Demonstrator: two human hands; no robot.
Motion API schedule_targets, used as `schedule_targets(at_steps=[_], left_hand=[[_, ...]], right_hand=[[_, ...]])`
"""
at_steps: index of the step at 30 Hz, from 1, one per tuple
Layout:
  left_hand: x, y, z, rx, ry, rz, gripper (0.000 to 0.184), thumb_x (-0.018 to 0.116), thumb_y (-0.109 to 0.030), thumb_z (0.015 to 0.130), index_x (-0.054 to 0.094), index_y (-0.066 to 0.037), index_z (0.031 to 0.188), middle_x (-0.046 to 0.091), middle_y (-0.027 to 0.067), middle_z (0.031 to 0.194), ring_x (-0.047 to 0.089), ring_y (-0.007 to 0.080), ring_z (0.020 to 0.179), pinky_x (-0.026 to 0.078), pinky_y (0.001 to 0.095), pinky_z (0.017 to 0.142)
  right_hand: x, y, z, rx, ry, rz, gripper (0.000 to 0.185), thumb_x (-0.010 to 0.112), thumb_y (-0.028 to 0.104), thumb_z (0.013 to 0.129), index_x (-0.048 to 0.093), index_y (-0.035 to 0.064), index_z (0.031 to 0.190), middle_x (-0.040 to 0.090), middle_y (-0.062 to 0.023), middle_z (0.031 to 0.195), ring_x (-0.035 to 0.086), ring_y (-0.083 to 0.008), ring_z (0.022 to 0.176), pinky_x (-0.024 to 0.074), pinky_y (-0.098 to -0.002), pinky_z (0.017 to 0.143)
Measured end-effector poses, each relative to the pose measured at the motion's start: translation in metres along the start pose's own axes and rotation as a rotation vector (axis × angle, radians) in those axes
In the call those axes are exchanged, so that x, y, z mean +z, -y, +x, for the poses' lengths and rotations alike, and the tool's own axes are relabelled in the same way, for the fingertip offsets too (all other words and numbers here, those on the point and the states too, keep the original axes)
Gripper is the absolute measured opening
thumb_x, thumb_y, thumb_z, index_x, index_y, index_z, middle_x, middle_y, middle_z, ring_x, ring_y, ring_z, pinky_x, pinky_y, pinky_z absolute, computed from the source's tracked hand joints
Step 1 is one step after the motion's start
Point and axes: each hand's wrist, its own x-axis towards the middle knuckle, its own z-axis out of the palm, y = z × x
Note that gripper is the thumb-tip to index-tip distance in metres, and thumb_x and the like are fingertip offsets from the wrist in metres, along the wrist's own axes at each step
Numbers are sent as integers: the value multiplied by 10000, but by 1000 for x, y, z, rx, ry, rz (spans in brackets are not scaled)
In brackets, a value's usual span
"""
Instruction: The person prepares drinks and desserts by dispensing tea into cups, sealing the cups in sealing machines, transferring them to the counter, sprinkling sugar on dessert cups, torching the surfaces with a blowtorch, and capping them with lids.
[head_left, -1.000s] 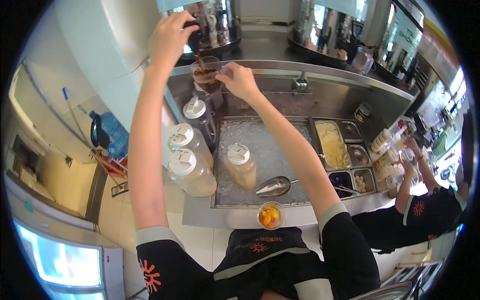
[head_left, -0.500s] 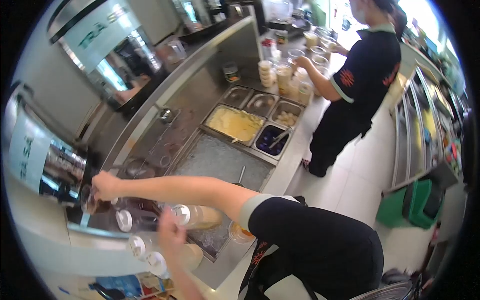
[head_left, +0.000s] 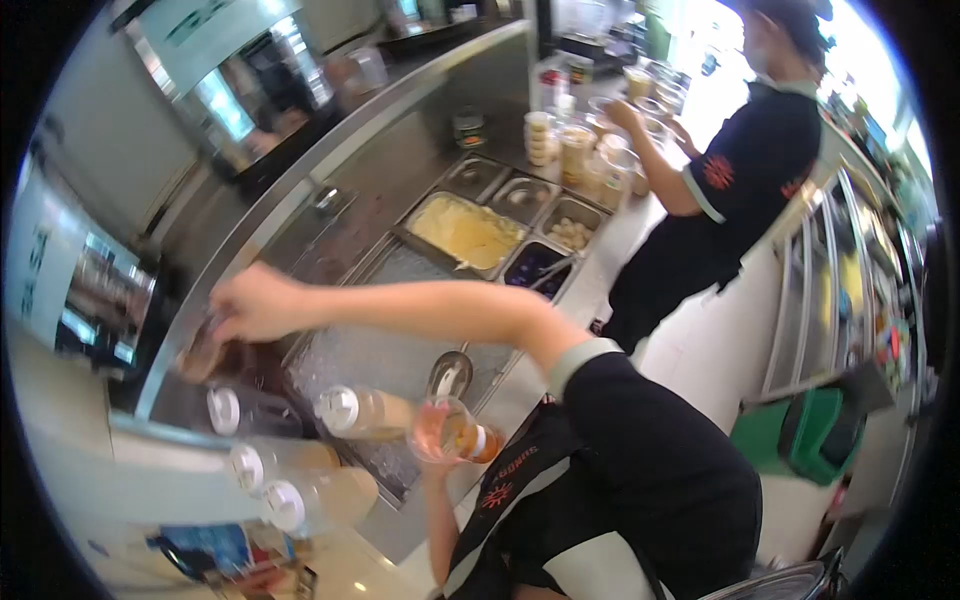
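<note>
Four white-capped bottles point(head_left: 325, 497) crowd the surface's point(head_left: 405, 532) left end, near the right hand point(head_left: 262, 303), whose grip pinches a blurred, brownish cup point(head_left: 203, 354). At the front edge, the left hand point(head_left: 437, 458) wraps its grip round a clear cup point(head_left: 440, 408), with open ice point(head_left: 350, 362) near the scoop point(head_left: 450, 375). The clear cup contains orange pieces point(head_left: 465, 440).

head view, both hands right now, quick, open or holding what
Left hand: closed, holding the clear fruit cup.
Right hand: closed, holding the blurred dark cup.
</note>
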Motion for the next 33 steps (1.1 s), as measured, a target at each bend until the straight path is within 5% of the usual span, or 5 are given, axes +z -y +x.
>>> schedule_targets(at_steps=[7,15,23,28,33], left_hand=[[38,-201,91,-108,103,-82,1001,741,-547,518,313,-33,1263,439,179,1225,520,280,1032,437,358,851],[50,-243,127,-238,38,-312,1033,667,-610,568,256,8,1287,440,212,1200,519,318,1004,454,381,826],[50,-286,147,153,156,-71,1026,747,-548,507,319,18,1249,460,151,1195,478,249,1078,405,383,886],[25,-316,153,245,-29,146,989,682,-629,529,362,5,1217,513,163,1126,528,266,1007,455,355,812],[15,-330,135,387,-156,309,974,683,-613,547,357,13,1218,493,183,1144,530,260,1003,459,357,822]], right_hand=[[-85,40,-49,151,67,-109,282,688,180,697,574,14,894,580,-135,683,549,-184,546,443,-295,516],[-122,53,-51,-874,-79,-724,322,647,58,561,588,42,877,565,-52,787,509,-169,595,445,-271,515],[-125,60,8,-1316,-310,-805,316,650,87,607,573,73,913,558,-26,774,493,-159,597,452,-258,528],[-82,35,43,-848,-279,-509,294,651,118,664,572,24,931,599,-78,746,555,-198,566,453,-276,515],[-30,-35,101,43,-317,-243,349,687,277,665,591,-40,774,590,-126,617,598,-228,584,464,-304,537]])
